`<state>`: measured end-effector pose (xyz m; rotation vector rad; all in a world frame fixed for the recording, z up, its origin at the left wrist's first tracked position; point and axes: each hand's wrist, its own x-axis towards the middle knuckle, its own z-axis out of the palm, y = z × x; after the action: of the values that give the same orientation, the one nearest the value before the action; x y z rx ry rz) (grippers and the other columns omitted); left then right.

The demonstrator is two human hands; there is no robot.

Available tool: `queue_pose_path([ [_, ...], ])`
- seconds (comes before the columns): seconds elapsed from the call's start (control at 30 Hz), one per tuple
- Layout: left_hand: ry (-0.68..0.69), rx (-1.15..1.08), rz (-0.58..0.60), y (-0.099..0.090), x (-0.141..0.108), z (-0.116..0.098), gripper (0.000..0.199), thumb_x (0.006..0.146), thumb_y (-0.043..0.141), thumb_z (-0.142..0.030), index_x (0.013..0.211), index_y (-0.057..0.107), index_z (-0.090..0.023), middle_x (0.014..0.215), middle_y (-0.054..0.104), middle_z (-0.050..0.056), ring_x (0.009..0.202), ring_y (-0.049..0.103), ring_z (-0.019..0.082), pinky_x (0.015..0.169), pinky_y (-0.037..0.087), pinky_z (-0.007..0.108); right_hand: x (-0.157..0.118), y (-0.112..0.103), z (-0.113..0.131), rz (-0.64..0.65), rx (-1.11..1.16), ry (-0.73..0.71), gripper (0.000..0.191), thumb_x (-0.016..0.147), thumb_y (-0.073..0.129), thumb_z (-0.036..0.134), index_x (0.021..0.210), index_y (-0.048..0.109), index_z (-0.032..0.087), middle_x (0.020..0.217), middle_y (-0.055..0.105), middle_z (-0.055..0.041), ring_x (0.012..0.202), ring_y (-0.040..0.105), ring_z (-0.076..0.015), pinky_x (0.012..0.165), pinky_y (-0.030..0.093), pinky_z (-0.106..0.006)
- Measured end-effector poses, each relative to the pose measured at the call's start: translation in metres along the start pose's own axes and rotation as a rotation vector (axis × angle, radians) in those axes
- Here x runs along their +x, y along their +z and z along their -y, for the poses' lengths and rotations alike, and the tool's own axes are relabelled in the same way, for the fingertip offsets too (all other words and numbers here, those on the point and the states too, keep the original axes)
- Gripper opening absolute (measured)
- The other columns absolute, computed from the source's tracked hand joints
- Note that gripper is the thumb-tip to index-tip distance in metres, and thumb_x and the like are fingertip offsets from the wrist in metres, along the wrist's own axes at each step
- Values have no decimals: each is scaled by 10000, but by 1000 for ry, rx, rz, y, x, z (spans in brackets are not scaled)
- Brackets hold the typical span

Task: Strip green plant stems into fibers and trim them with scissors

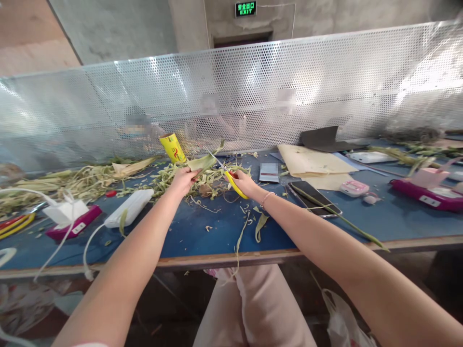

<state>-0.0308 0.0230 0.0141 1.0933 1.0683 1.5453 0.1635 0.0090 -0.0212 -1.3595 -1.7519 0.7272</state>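
My left hand [185,181] is closed on a broad pale-green leaf strip [204,163], which points up and to the right. In my right hand [243,183] is a pair of scissors [237,187] with yellow and red handles. The blades reach toward the leaf from its right; whether they touch it I cannot tell. Beneath both hands lies a heap of cut leaf scraps [168,180] on the blue table [202,236]. A yellow printed tube [172,147] stands tilted just behind my left hand.
Left of me are a white power bank [129,208] with a cable and a magenta tissue box [74,225]. On the right lie a phone [314,198], beige paper [314,164] and another magenta box [430,195]. A perforated metal screen [249,91] rises behind, with people beyond it.
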Motion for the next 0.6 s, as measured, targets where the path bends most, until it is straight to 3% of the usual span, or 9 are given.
queue_pose_path([
  [0.13, -1, -38, -7, 2, -1, -1, 152, 489, 686, 6, 568, 604, -94, 491, 566, -2, 403, 462, 43, 381, 317, 150, 4, 2, -1, -48, -24, -23, 228, 732, 479, 383, 626, 398, 198, 604, 477, 25, 574, 448, -109, 550, 337, -239],
  [0.3, 8, 5, -48, -1, 1, 2, 185, 463, 730, -47, 516, 562, -104, 479, 556, -10, 413, 461, 45, 405, 352, 158, 6, -1, -1, -25, 125, 72, 271, 709, 503, 463, 667, 447, 201, 569, 497, 26, 519, 474, -103, 498, 351, -226],
  [0.6, 12, 73, -68, -7, 7, 4, 179, 469, 729, -98, 573, 586, -123, 497, 570, -14, 417, 483, 62, 436, 399, 181, 22, 2, -21, -112, 191, 120, 259, 701, 551, 426, 742, 485, 179, 684, 569, -3, 574, 529, -105, 525, 412, -226],
])
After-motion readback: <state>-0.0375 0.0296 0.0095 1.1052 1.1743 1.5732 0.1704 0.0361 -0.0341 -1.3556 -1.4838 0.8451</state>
